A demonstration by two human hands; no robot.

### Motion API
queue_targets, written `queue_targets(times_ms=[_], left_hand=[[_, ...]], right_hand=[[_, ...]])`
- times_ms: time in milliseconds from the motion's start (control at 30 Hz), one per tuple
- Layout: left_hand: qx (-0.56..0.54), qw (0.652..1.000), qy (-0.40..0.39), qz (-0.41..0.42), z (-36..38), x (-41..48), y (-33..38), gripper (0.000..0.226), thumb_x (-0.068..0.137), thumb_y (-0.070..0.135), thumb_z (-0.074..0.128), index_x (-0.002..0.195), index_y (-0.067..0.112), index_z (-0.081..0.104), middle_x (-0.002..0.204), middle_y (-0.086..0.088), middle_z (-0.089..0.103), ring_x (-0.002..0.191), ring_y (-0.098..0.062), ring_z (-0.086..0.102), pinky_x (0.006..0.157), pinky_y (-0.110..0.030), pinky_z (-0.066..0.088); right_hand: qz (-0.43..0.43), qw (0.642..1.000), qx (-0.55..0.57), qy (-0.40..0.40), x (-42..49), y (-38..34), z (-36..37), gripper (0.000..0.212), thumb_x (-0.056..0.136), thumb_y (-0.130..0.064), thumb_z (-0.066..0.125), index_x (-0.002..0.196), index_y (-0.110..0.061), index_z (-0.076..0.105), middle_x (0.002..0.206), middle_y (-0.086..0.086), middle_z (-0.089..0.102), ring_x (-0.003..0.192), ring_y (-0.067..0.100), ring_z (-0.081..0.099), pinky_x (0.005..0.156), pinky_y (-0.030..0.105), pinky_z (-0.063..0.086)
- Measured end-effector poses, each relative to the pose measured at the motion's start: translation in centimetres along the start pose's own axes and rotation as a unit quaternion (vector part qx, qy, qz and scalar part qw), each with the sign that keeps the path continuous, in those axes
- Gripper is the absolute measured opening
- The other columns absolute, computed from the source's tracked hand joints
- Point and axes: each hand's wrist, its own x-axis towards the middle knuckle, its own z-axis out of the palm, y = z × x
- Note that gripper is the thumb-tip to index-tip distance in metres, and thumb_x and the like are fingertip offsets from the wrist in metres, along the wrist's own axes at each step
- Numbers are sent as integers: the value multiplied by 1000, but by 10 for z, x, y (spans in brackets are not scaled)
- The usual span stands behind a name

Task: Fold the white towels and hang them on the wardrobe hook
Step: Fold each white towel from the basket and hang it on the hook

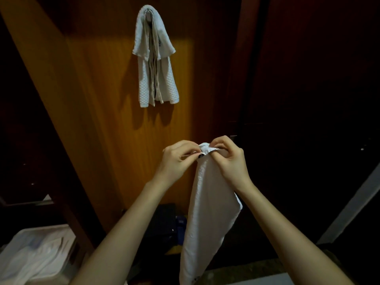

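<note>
A white towel (207,214) hangs down in a long narrow fold in front of me. My left hand (176,159) and my right hand (228,159) both pinch its top end, close together at chest height. Above them, several folded white towels (155,58) hang from the hook (148,11) on the lit orange wardrobe door (98,112). Those hung towels sit well above and to the left of my hands.
A white bin (26,239) holding pale cloth stands at the lower left. Dark objects, one blue (181,223), lie on the floor below the door. Dark wardrobe panels (308,79) fill the right side, with a pale strip (353,202) at lower right.
</note>
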Motion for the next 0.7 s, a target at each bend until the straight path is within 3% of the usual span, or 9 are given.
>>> queue_targets(times_ms=[167,267,433,533,700], left_hand=[[7,999,44,-25,8,-8,2,9,82,1,70,89,6,72,89,-3,70,84,-7,64,73,-13,50],[-50,991,77,-97,9,-7,1,15,81,0,70,87,14,71,84,6,68,81,-1,63,72,-12,47],[-169,975,20,-142,9,-4,1,22,81,-6,67,92,13,72,104,-5,69,97,-9,66,79,-19,51],[-186,969,35,-156,9,-3,-1,20,81,-3,68,89,15,72,95,-3,72,95,-14,68,84,-25,52],[-203,960,36,-190,10,-1,-7,27,79,0,72,77,26,72,79,11,72,82,-3,67,74,-13,48]], right_hand=[[7,1000,6,12,-2,3,-1,22,83,8,58,88,-12,63,85,-8,64,87,1,62,82,12,45],[19,1000,15,3,-4,6,-3,22,84,9,59,89,-12,63,86,-8,64,88,-1,63,83,13,46],[22,999,32,-11,-4,7,-6,23,84,2,60,87,-21,62,85,-12,64,87,2,62,83,14,46],[19,999,38,-28,-2,7,-8,29,83,5,59,87,-24,62,86,-14,64,88,3,62,83,16,46],[32,997,29,-63,-5,12,-10,17,86,5,62,90,-12,64,88,-8,65,87,5,63,81,20,49]])
